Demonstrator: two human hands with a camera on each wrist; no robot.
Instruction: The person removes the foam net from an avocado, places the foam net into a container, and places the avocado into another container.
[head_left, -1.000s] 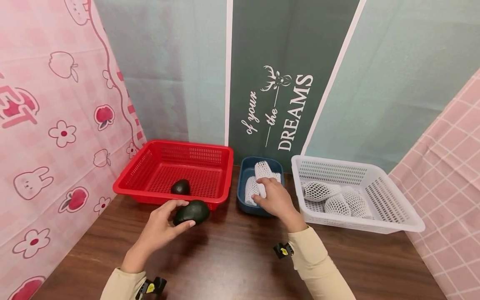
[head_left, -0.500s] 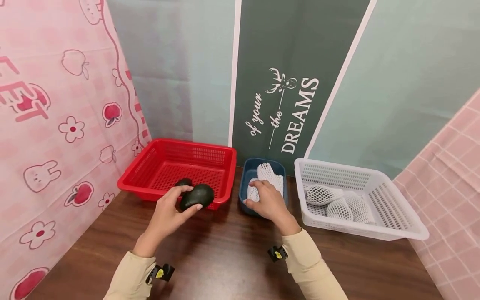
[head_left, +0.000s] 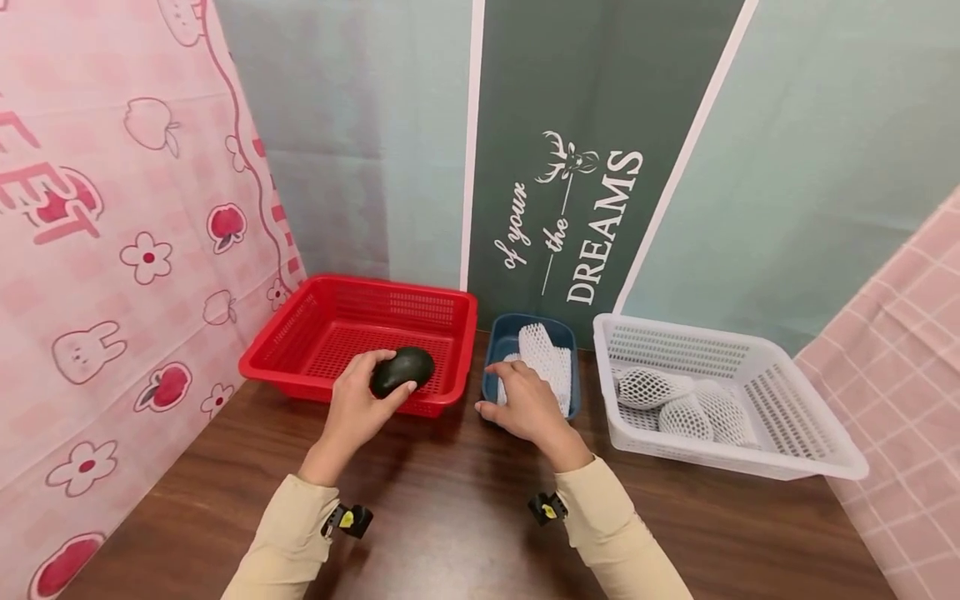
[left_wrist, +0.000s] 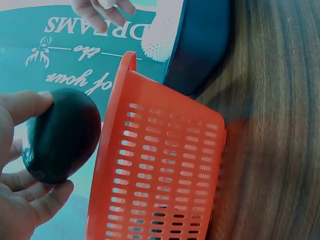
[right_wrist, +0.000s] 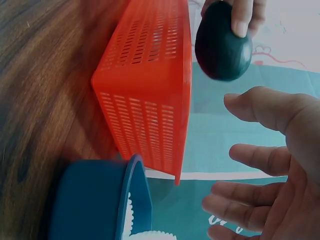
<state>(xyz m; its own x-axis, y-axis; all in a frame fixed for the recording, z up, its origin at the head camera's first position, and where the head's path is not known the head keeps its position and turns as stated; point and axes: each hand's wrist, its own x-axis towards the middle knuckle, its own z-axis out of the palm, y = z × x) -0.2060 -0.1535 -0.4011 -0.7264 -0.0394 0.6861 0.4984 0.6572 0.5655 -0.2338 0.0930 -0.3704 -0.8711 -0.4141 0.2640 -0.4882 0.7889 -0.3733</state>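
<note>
A dark green avocado (head_left: 405,372) is gripped between the thumb and fingers of my left hand (head_left: 360,400), above the near rim of the red basket (head_left: 360,390). In the left wrist view the avocado (left_wrist: 65,135) stands just beside that rim, higher than the slotted wall. My right hand (head_left: 528,404) hovers over the near left side of the small blue bin (head_left: 498,333), its fingers apart and holding nothing. White foam net sleeves (head_left: 540,350) lie in the bin, partly covered by this hand. From the right wrist, the thumb and fingers (right_wrist: 260,107) look spread.
On the right stands a white basket (head_left: 720,457) with several net-wrapped fruits (head_left: 686,417) inside. All three containers sit in a row on a brown wooden table (head_left: 442,517). Printed cloths hang behind and at both sides.
My left hand has carried the avocado up and to the right, over the red basket's rim; it now hides the other avocado there. My right hand has drawn slightly left, away from the foam sleeves.
</note>
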